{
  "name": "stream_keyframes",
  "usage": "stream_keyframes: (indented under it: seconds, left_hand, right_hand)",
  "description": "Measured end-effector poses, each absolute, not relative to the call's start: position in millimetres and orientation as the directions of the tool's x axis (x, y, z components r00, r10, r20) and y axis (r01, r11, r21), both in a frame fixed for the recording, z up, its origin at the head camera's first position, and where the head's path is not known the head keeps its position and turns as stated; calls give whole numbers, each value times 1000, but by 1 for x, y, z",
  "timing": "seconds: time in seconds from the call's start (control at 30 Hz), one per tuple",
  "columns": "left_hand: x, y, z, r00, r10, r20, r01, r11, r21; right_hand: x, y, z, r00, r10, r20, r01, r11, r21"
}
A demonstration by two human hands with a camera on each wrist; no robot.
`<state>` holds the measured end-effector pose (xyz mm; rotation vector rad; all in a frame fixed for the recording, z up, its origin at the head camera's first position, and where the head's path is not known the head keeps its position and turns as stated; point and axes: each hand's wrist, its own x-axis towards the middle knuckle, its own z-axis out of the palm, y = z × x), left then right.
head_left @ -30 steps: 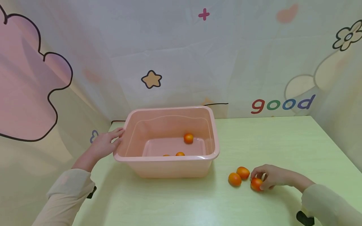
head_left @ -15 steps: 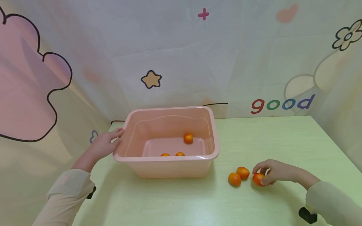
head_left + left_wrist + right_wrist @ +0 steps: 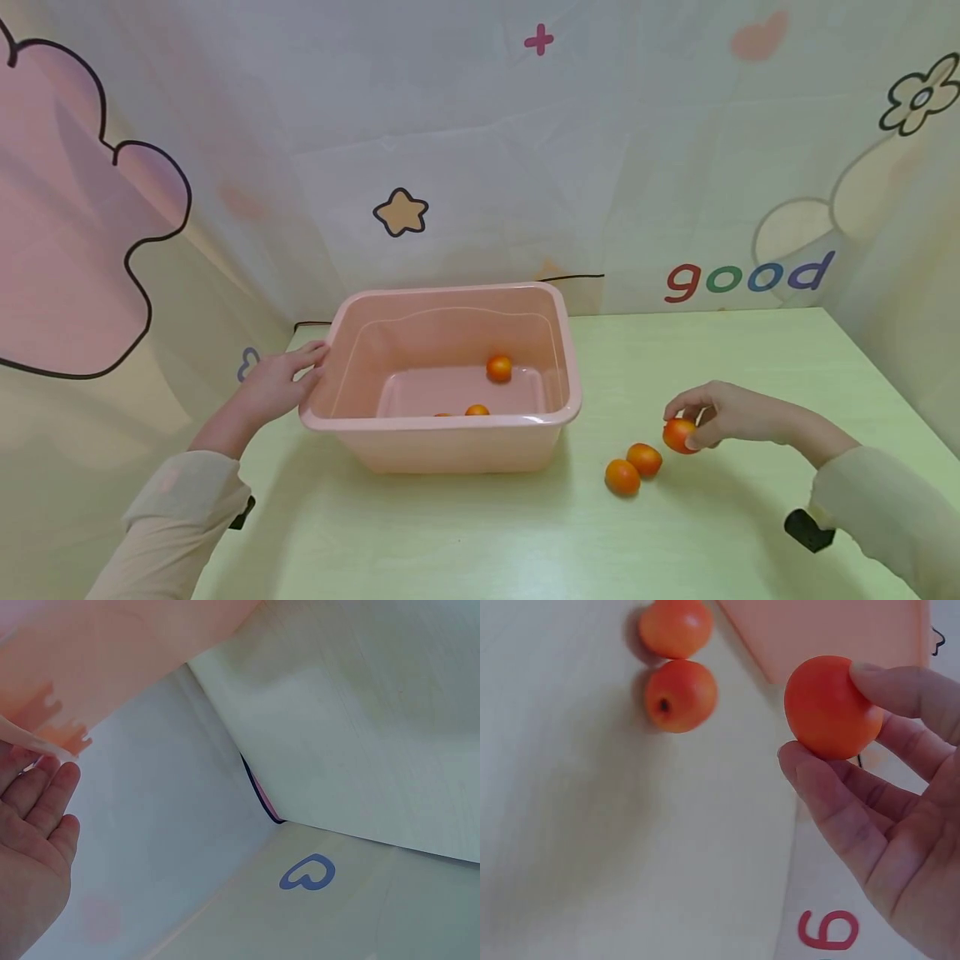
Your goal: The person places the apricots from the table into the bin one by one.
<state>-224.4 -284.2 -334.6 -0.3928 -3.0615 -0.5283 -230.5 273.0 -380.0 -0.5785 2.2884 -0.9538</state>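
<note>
My right hand [image 3: 738, 412] pinches a small round orange-red fruit [image 3: 679, 435] between thumb and fingers, raised over the table. In the right wrist view the held fruit [image 3: 832, 707] shows smooth skin, with the thumb on top. Two similar fruits [image 3: 622, 477] [image 3: 644, 459] lie side by side on the table, left of that hand. My left hand [image 3: 273, 383] rests its fingertips against the left rim of a pink plastic basin [image 3: 450, 446]. Seen from the left wrist, its fingers [image 3: 52, 799] reach up under the rim, fairly straight.
Inside the basin sits one fruit [image 3: 498, 367] toward the right, and another [image 3: 477, 410] shows partly over the front rim, with a sliver of a third beside it. A printed cloth [image 3: 480, 167] hangs behind the pale green table [image 3: 450, 542].
My right hand has lifted the fruit off the table, moving up and away from the two others. The left hand and basin have stayed in place.
</note>
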Motion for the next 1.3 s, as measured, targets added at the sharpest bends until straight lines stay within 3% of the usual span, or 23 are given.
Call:
stream_keyframes:
  seconds: [0.53, 0.9, 1.3]
  left_hand:
    - [-226, -287, -335, -966, 246, 73, 257, 910, 326]
    - [-227, -287, -333, -972, 229, 53, 234, 911, 339]
    - [-225, -288, -333, -969, 239, 55, 243, 905, 350]
  right_hand:
    - [-253, 244, -324, -735, -622, -269, -299, 654, -695]
    - [-267, 216, -290, -773, -585, -245, -339, 708, -620]
    - [-288, 175, -268, -739, -625, -250, -386, 698, -603]
